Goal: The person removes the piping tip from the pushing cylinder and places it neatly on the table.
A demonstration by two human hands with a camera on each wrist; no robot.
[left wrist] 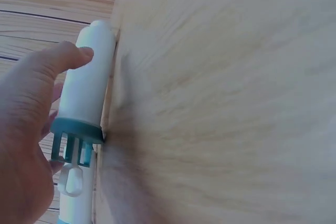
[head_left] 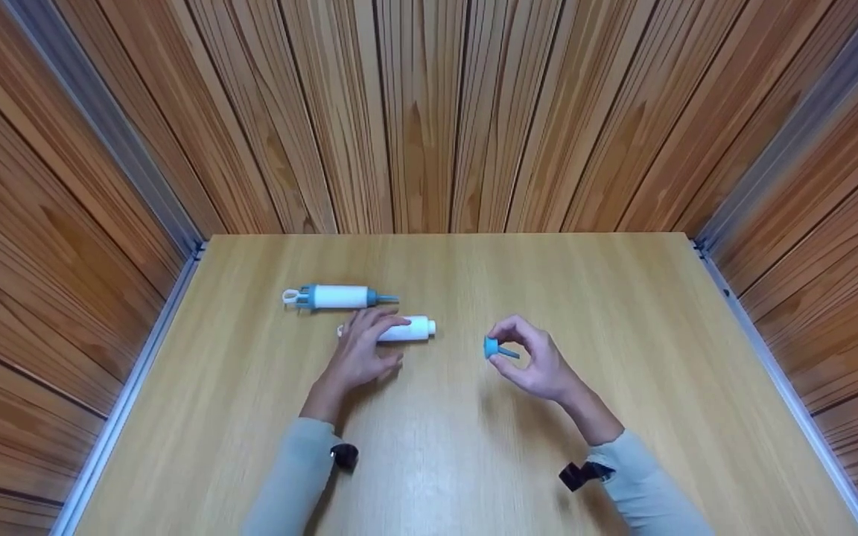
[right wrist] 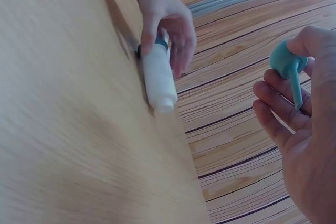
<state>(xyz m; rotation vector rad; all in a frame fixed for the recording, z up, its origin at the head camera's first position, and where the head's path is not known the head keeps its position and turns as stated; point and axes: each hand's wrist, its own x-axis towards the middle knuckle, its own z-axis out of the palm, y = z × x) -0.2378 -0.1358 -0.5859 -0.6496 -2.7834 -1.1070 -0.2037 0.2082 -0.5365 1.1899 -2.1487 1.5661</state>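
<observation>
My right hand (head_left: 541, 365) pinches a teal nozzle cap (head_left: 491, 348) between thumb and index finger, above the table. In the right wrist view the thin spout of the nozzle cap (right wrist: 286, 57) points down. My left hand (head_left: 360, 350) arches over a white syringe-like tube (head_left: 408, 329) lying on the table. The left wrist view shows this tube (left wrist: 84, 87) with a teal slotted collar and a white ring handle. The left thumb stands apart from the tube in the head view; finger contact is partly hidden.
Behind the left hand lies a second, similar syringe-like tube (head_left: 341, 296), with its teal nozzle attached. The wooden table (head_left: 429, 461) is bounded by slatted wood walls (head_left: 436, 119) and metal rails at the sides. Each wrist carries a small black camera.
</observation>
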